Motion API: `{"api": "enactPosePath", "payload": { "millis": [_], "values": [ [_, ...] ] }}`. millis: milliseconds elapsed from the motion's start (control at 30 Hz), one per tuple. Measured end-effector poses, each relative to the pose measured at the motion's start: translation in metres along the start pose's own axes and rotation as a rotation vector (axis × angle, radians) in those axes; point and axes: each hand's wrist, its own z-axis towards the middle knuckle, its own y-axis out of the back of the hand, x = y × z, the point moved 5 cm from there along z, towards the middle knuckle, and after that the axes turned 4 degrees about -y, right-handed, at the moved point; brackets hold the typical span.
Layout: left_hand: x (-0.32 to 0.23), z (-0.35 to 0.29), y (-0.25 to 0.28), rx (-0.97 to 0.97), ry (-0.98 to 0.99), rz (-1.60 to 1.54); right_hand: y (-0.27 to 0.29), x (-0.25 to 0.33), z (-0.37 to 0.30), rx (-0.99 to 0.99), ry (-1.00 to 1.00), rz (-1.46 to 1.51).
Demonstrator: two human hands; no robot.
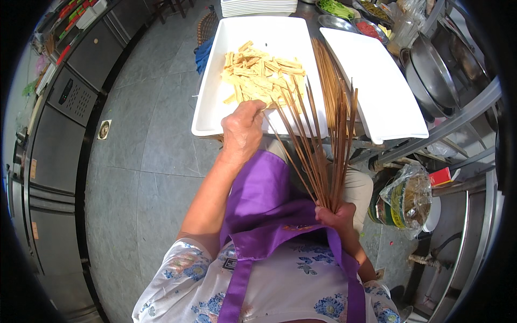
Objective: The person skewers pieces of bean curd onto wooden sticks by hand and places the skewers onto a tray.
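My right hand (338, 216) is wrapped round the lower ends of a fanned bundle of brown wooden skewers (323, 161), whose tips point up and away over my lap. A white rectangular tray (212, 97) in front of me holds a heap of pale yellow tofu-skin sticks (261, 70). Over the tray's near edge, my left hand (243, 129) is closed, thumb and fingers pressed together beside the heap. One skewer's tip reaches up to these fingers. What they pinch is hidden.
More skewers (326, 67) lie right of the tray, partly under a tilted white tray or lid (377, 86). Metal bowls (431, 75) stand on the right behind a metal rail. Below sits a plastic-covered tub (409, 199). Steel cabinets (56, 134) line the left beyond the grey tiled floor (156, 145).
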Motion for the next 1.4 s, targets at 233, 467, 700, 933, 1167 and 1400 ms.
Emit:
{"api": "enactPosePath", "payload": {
  "millis": [233, 467, 700, 933, 1167, 1400],
  "values": [
    [0.003, -0.001, -0.001, 0.003, -0.033, 0.023, -0.003, 0.005, -0.001, -0.007, -0.016, -0.050],
    [0.004, -0.002, -0.002, -0.002, -0.032, 0.007, -0.005, 0.002, -0.001, -0.019, -0.068, -0.024],
    [-0.004, -0.016, -0.018, 0.014, 0.092, -0.156, -0.010, 0.029, 0.018, -0.033, 0.005, 0.100],
    [-0.014, -0.012, -0.008, -0.017, -0.006, -0.035, -0.022, 0.046, 0.036, -0.019, 0.100, 0.124],
    [-0.025, -0.008, -0.003, -0.038, -0.168, 0.064, -0.029, 0.048, 0.036, -0.043, 0.159, 0.040],
    [-0.029, -0.007, -0.006, -0.021, -0.215, 0.116, -0.031, 0.048, 0.037, -0.051, 0.168, 0.007]
  ]
}}
